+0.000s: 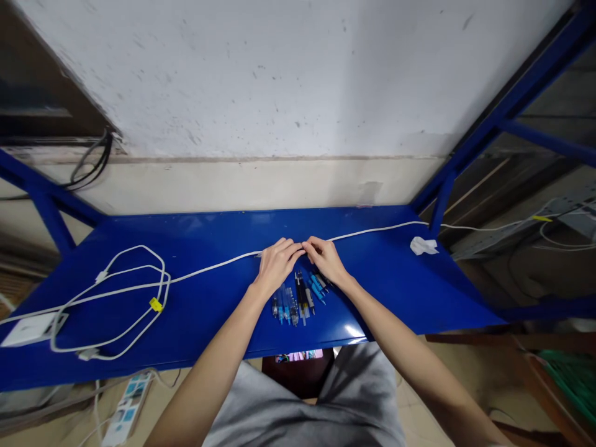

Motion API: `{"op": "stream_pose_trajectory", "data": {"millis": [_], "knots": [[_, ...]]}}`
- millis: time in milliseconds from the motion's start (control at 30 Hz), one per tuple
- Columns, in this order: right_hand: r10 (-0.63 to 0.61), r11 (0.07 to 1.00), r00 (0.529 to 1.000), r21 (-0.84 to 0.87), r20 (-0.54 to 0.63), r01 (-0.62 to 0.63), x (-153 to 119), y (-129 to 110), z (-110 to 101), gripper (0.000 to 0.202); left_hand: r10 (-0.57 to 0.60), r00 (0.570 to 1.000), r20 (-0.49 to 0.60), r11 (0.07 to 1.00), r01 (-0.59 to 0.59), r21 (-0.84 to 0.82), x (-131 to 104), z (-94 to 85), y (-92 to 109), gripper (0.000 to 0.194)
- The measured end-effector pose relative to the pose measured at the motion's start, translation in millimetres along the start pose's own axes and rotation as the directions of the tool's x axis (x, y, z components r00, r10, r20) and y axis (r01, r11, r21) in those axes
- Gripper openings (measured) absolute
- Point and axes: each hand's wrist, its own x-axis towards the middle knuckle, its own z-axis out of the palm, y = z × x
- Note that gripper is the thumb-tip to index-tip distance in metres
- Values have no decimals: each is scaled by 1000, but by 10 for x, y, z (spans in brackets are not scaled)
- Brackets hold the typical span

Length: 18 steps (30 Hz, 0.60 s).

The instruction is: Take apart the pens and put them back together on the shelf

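On my blue table [195, 310] lies a coiled white cable [112, 304], a crumpled tissue [423, 246]; a power strip [125, 410] sits below.

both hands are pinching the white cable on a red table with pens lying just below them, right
Not quite: the table is blue, not red. The head view shows the left hand and right hand pinching the white cable, with the pens lying just below them.

White cable [372, 231] lies across blue bench, pens [298, 298] beside.
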Motion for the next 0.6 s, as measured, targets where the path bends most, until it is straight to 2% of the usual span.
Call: {"op": "stream_pose_trajectory", "data": {"millis": [233, 600], "knots": [[29, 1000, 999, -10, 18, -29, 12, 19, -11, 47, -5, 1000, 8, 1000, 5, 5, 24, -21, -6, 34], [-30, 998, 999, -63, 20, 31, 27, 73, -21, 45, 24, 1000, 5, 999, -24, 35, 48, -42, -26, 34]]}}
